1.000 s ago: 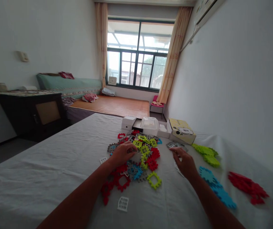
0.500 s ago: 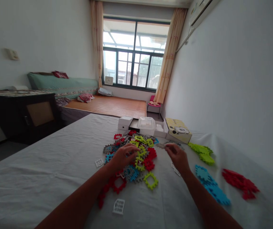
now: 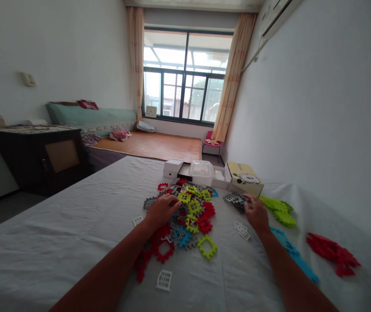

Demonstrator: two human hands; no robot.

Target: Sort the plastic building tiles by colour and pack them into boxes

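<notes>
My left hand (image 3: 163, 211) rests over the left side of a mixed pile of notched plastic building pieces, its fingers loosely bent and apart, with nothing visible in them. Lime pieces (image 3: 193, 207), red pieces (image 3: 207, 211) and blue pieces (image 3: 181, 235) lie in that heap among grey ones. Over to the right, my right hand (image 3: 256, 212) is at a small group of grey notched pieces (image 3: 234, 199), thumb and fingers at its right edge, seemingly pinching a grey piece. White lattice window pieces (image 3: 242, 230) lie just below this hand.
Sorted groups lie to the right: lime pieces (image 3: 279, 210), blue pieces (image 3: 294, 253) and red pieces (image 3: 333, 253). Behind the heap stand a white box (image 3: 172, 168), a clear plastic container (image 3: 201, 171) and a yellow box (image 3: 245, 178). A single white window piece (image 3: 164, 280) lies near the front.
My right hand has carried a grey piece rightward to the grey group. My left hand has shifted slightly left and lower over the heap. The view has tilted a little.
</notes>
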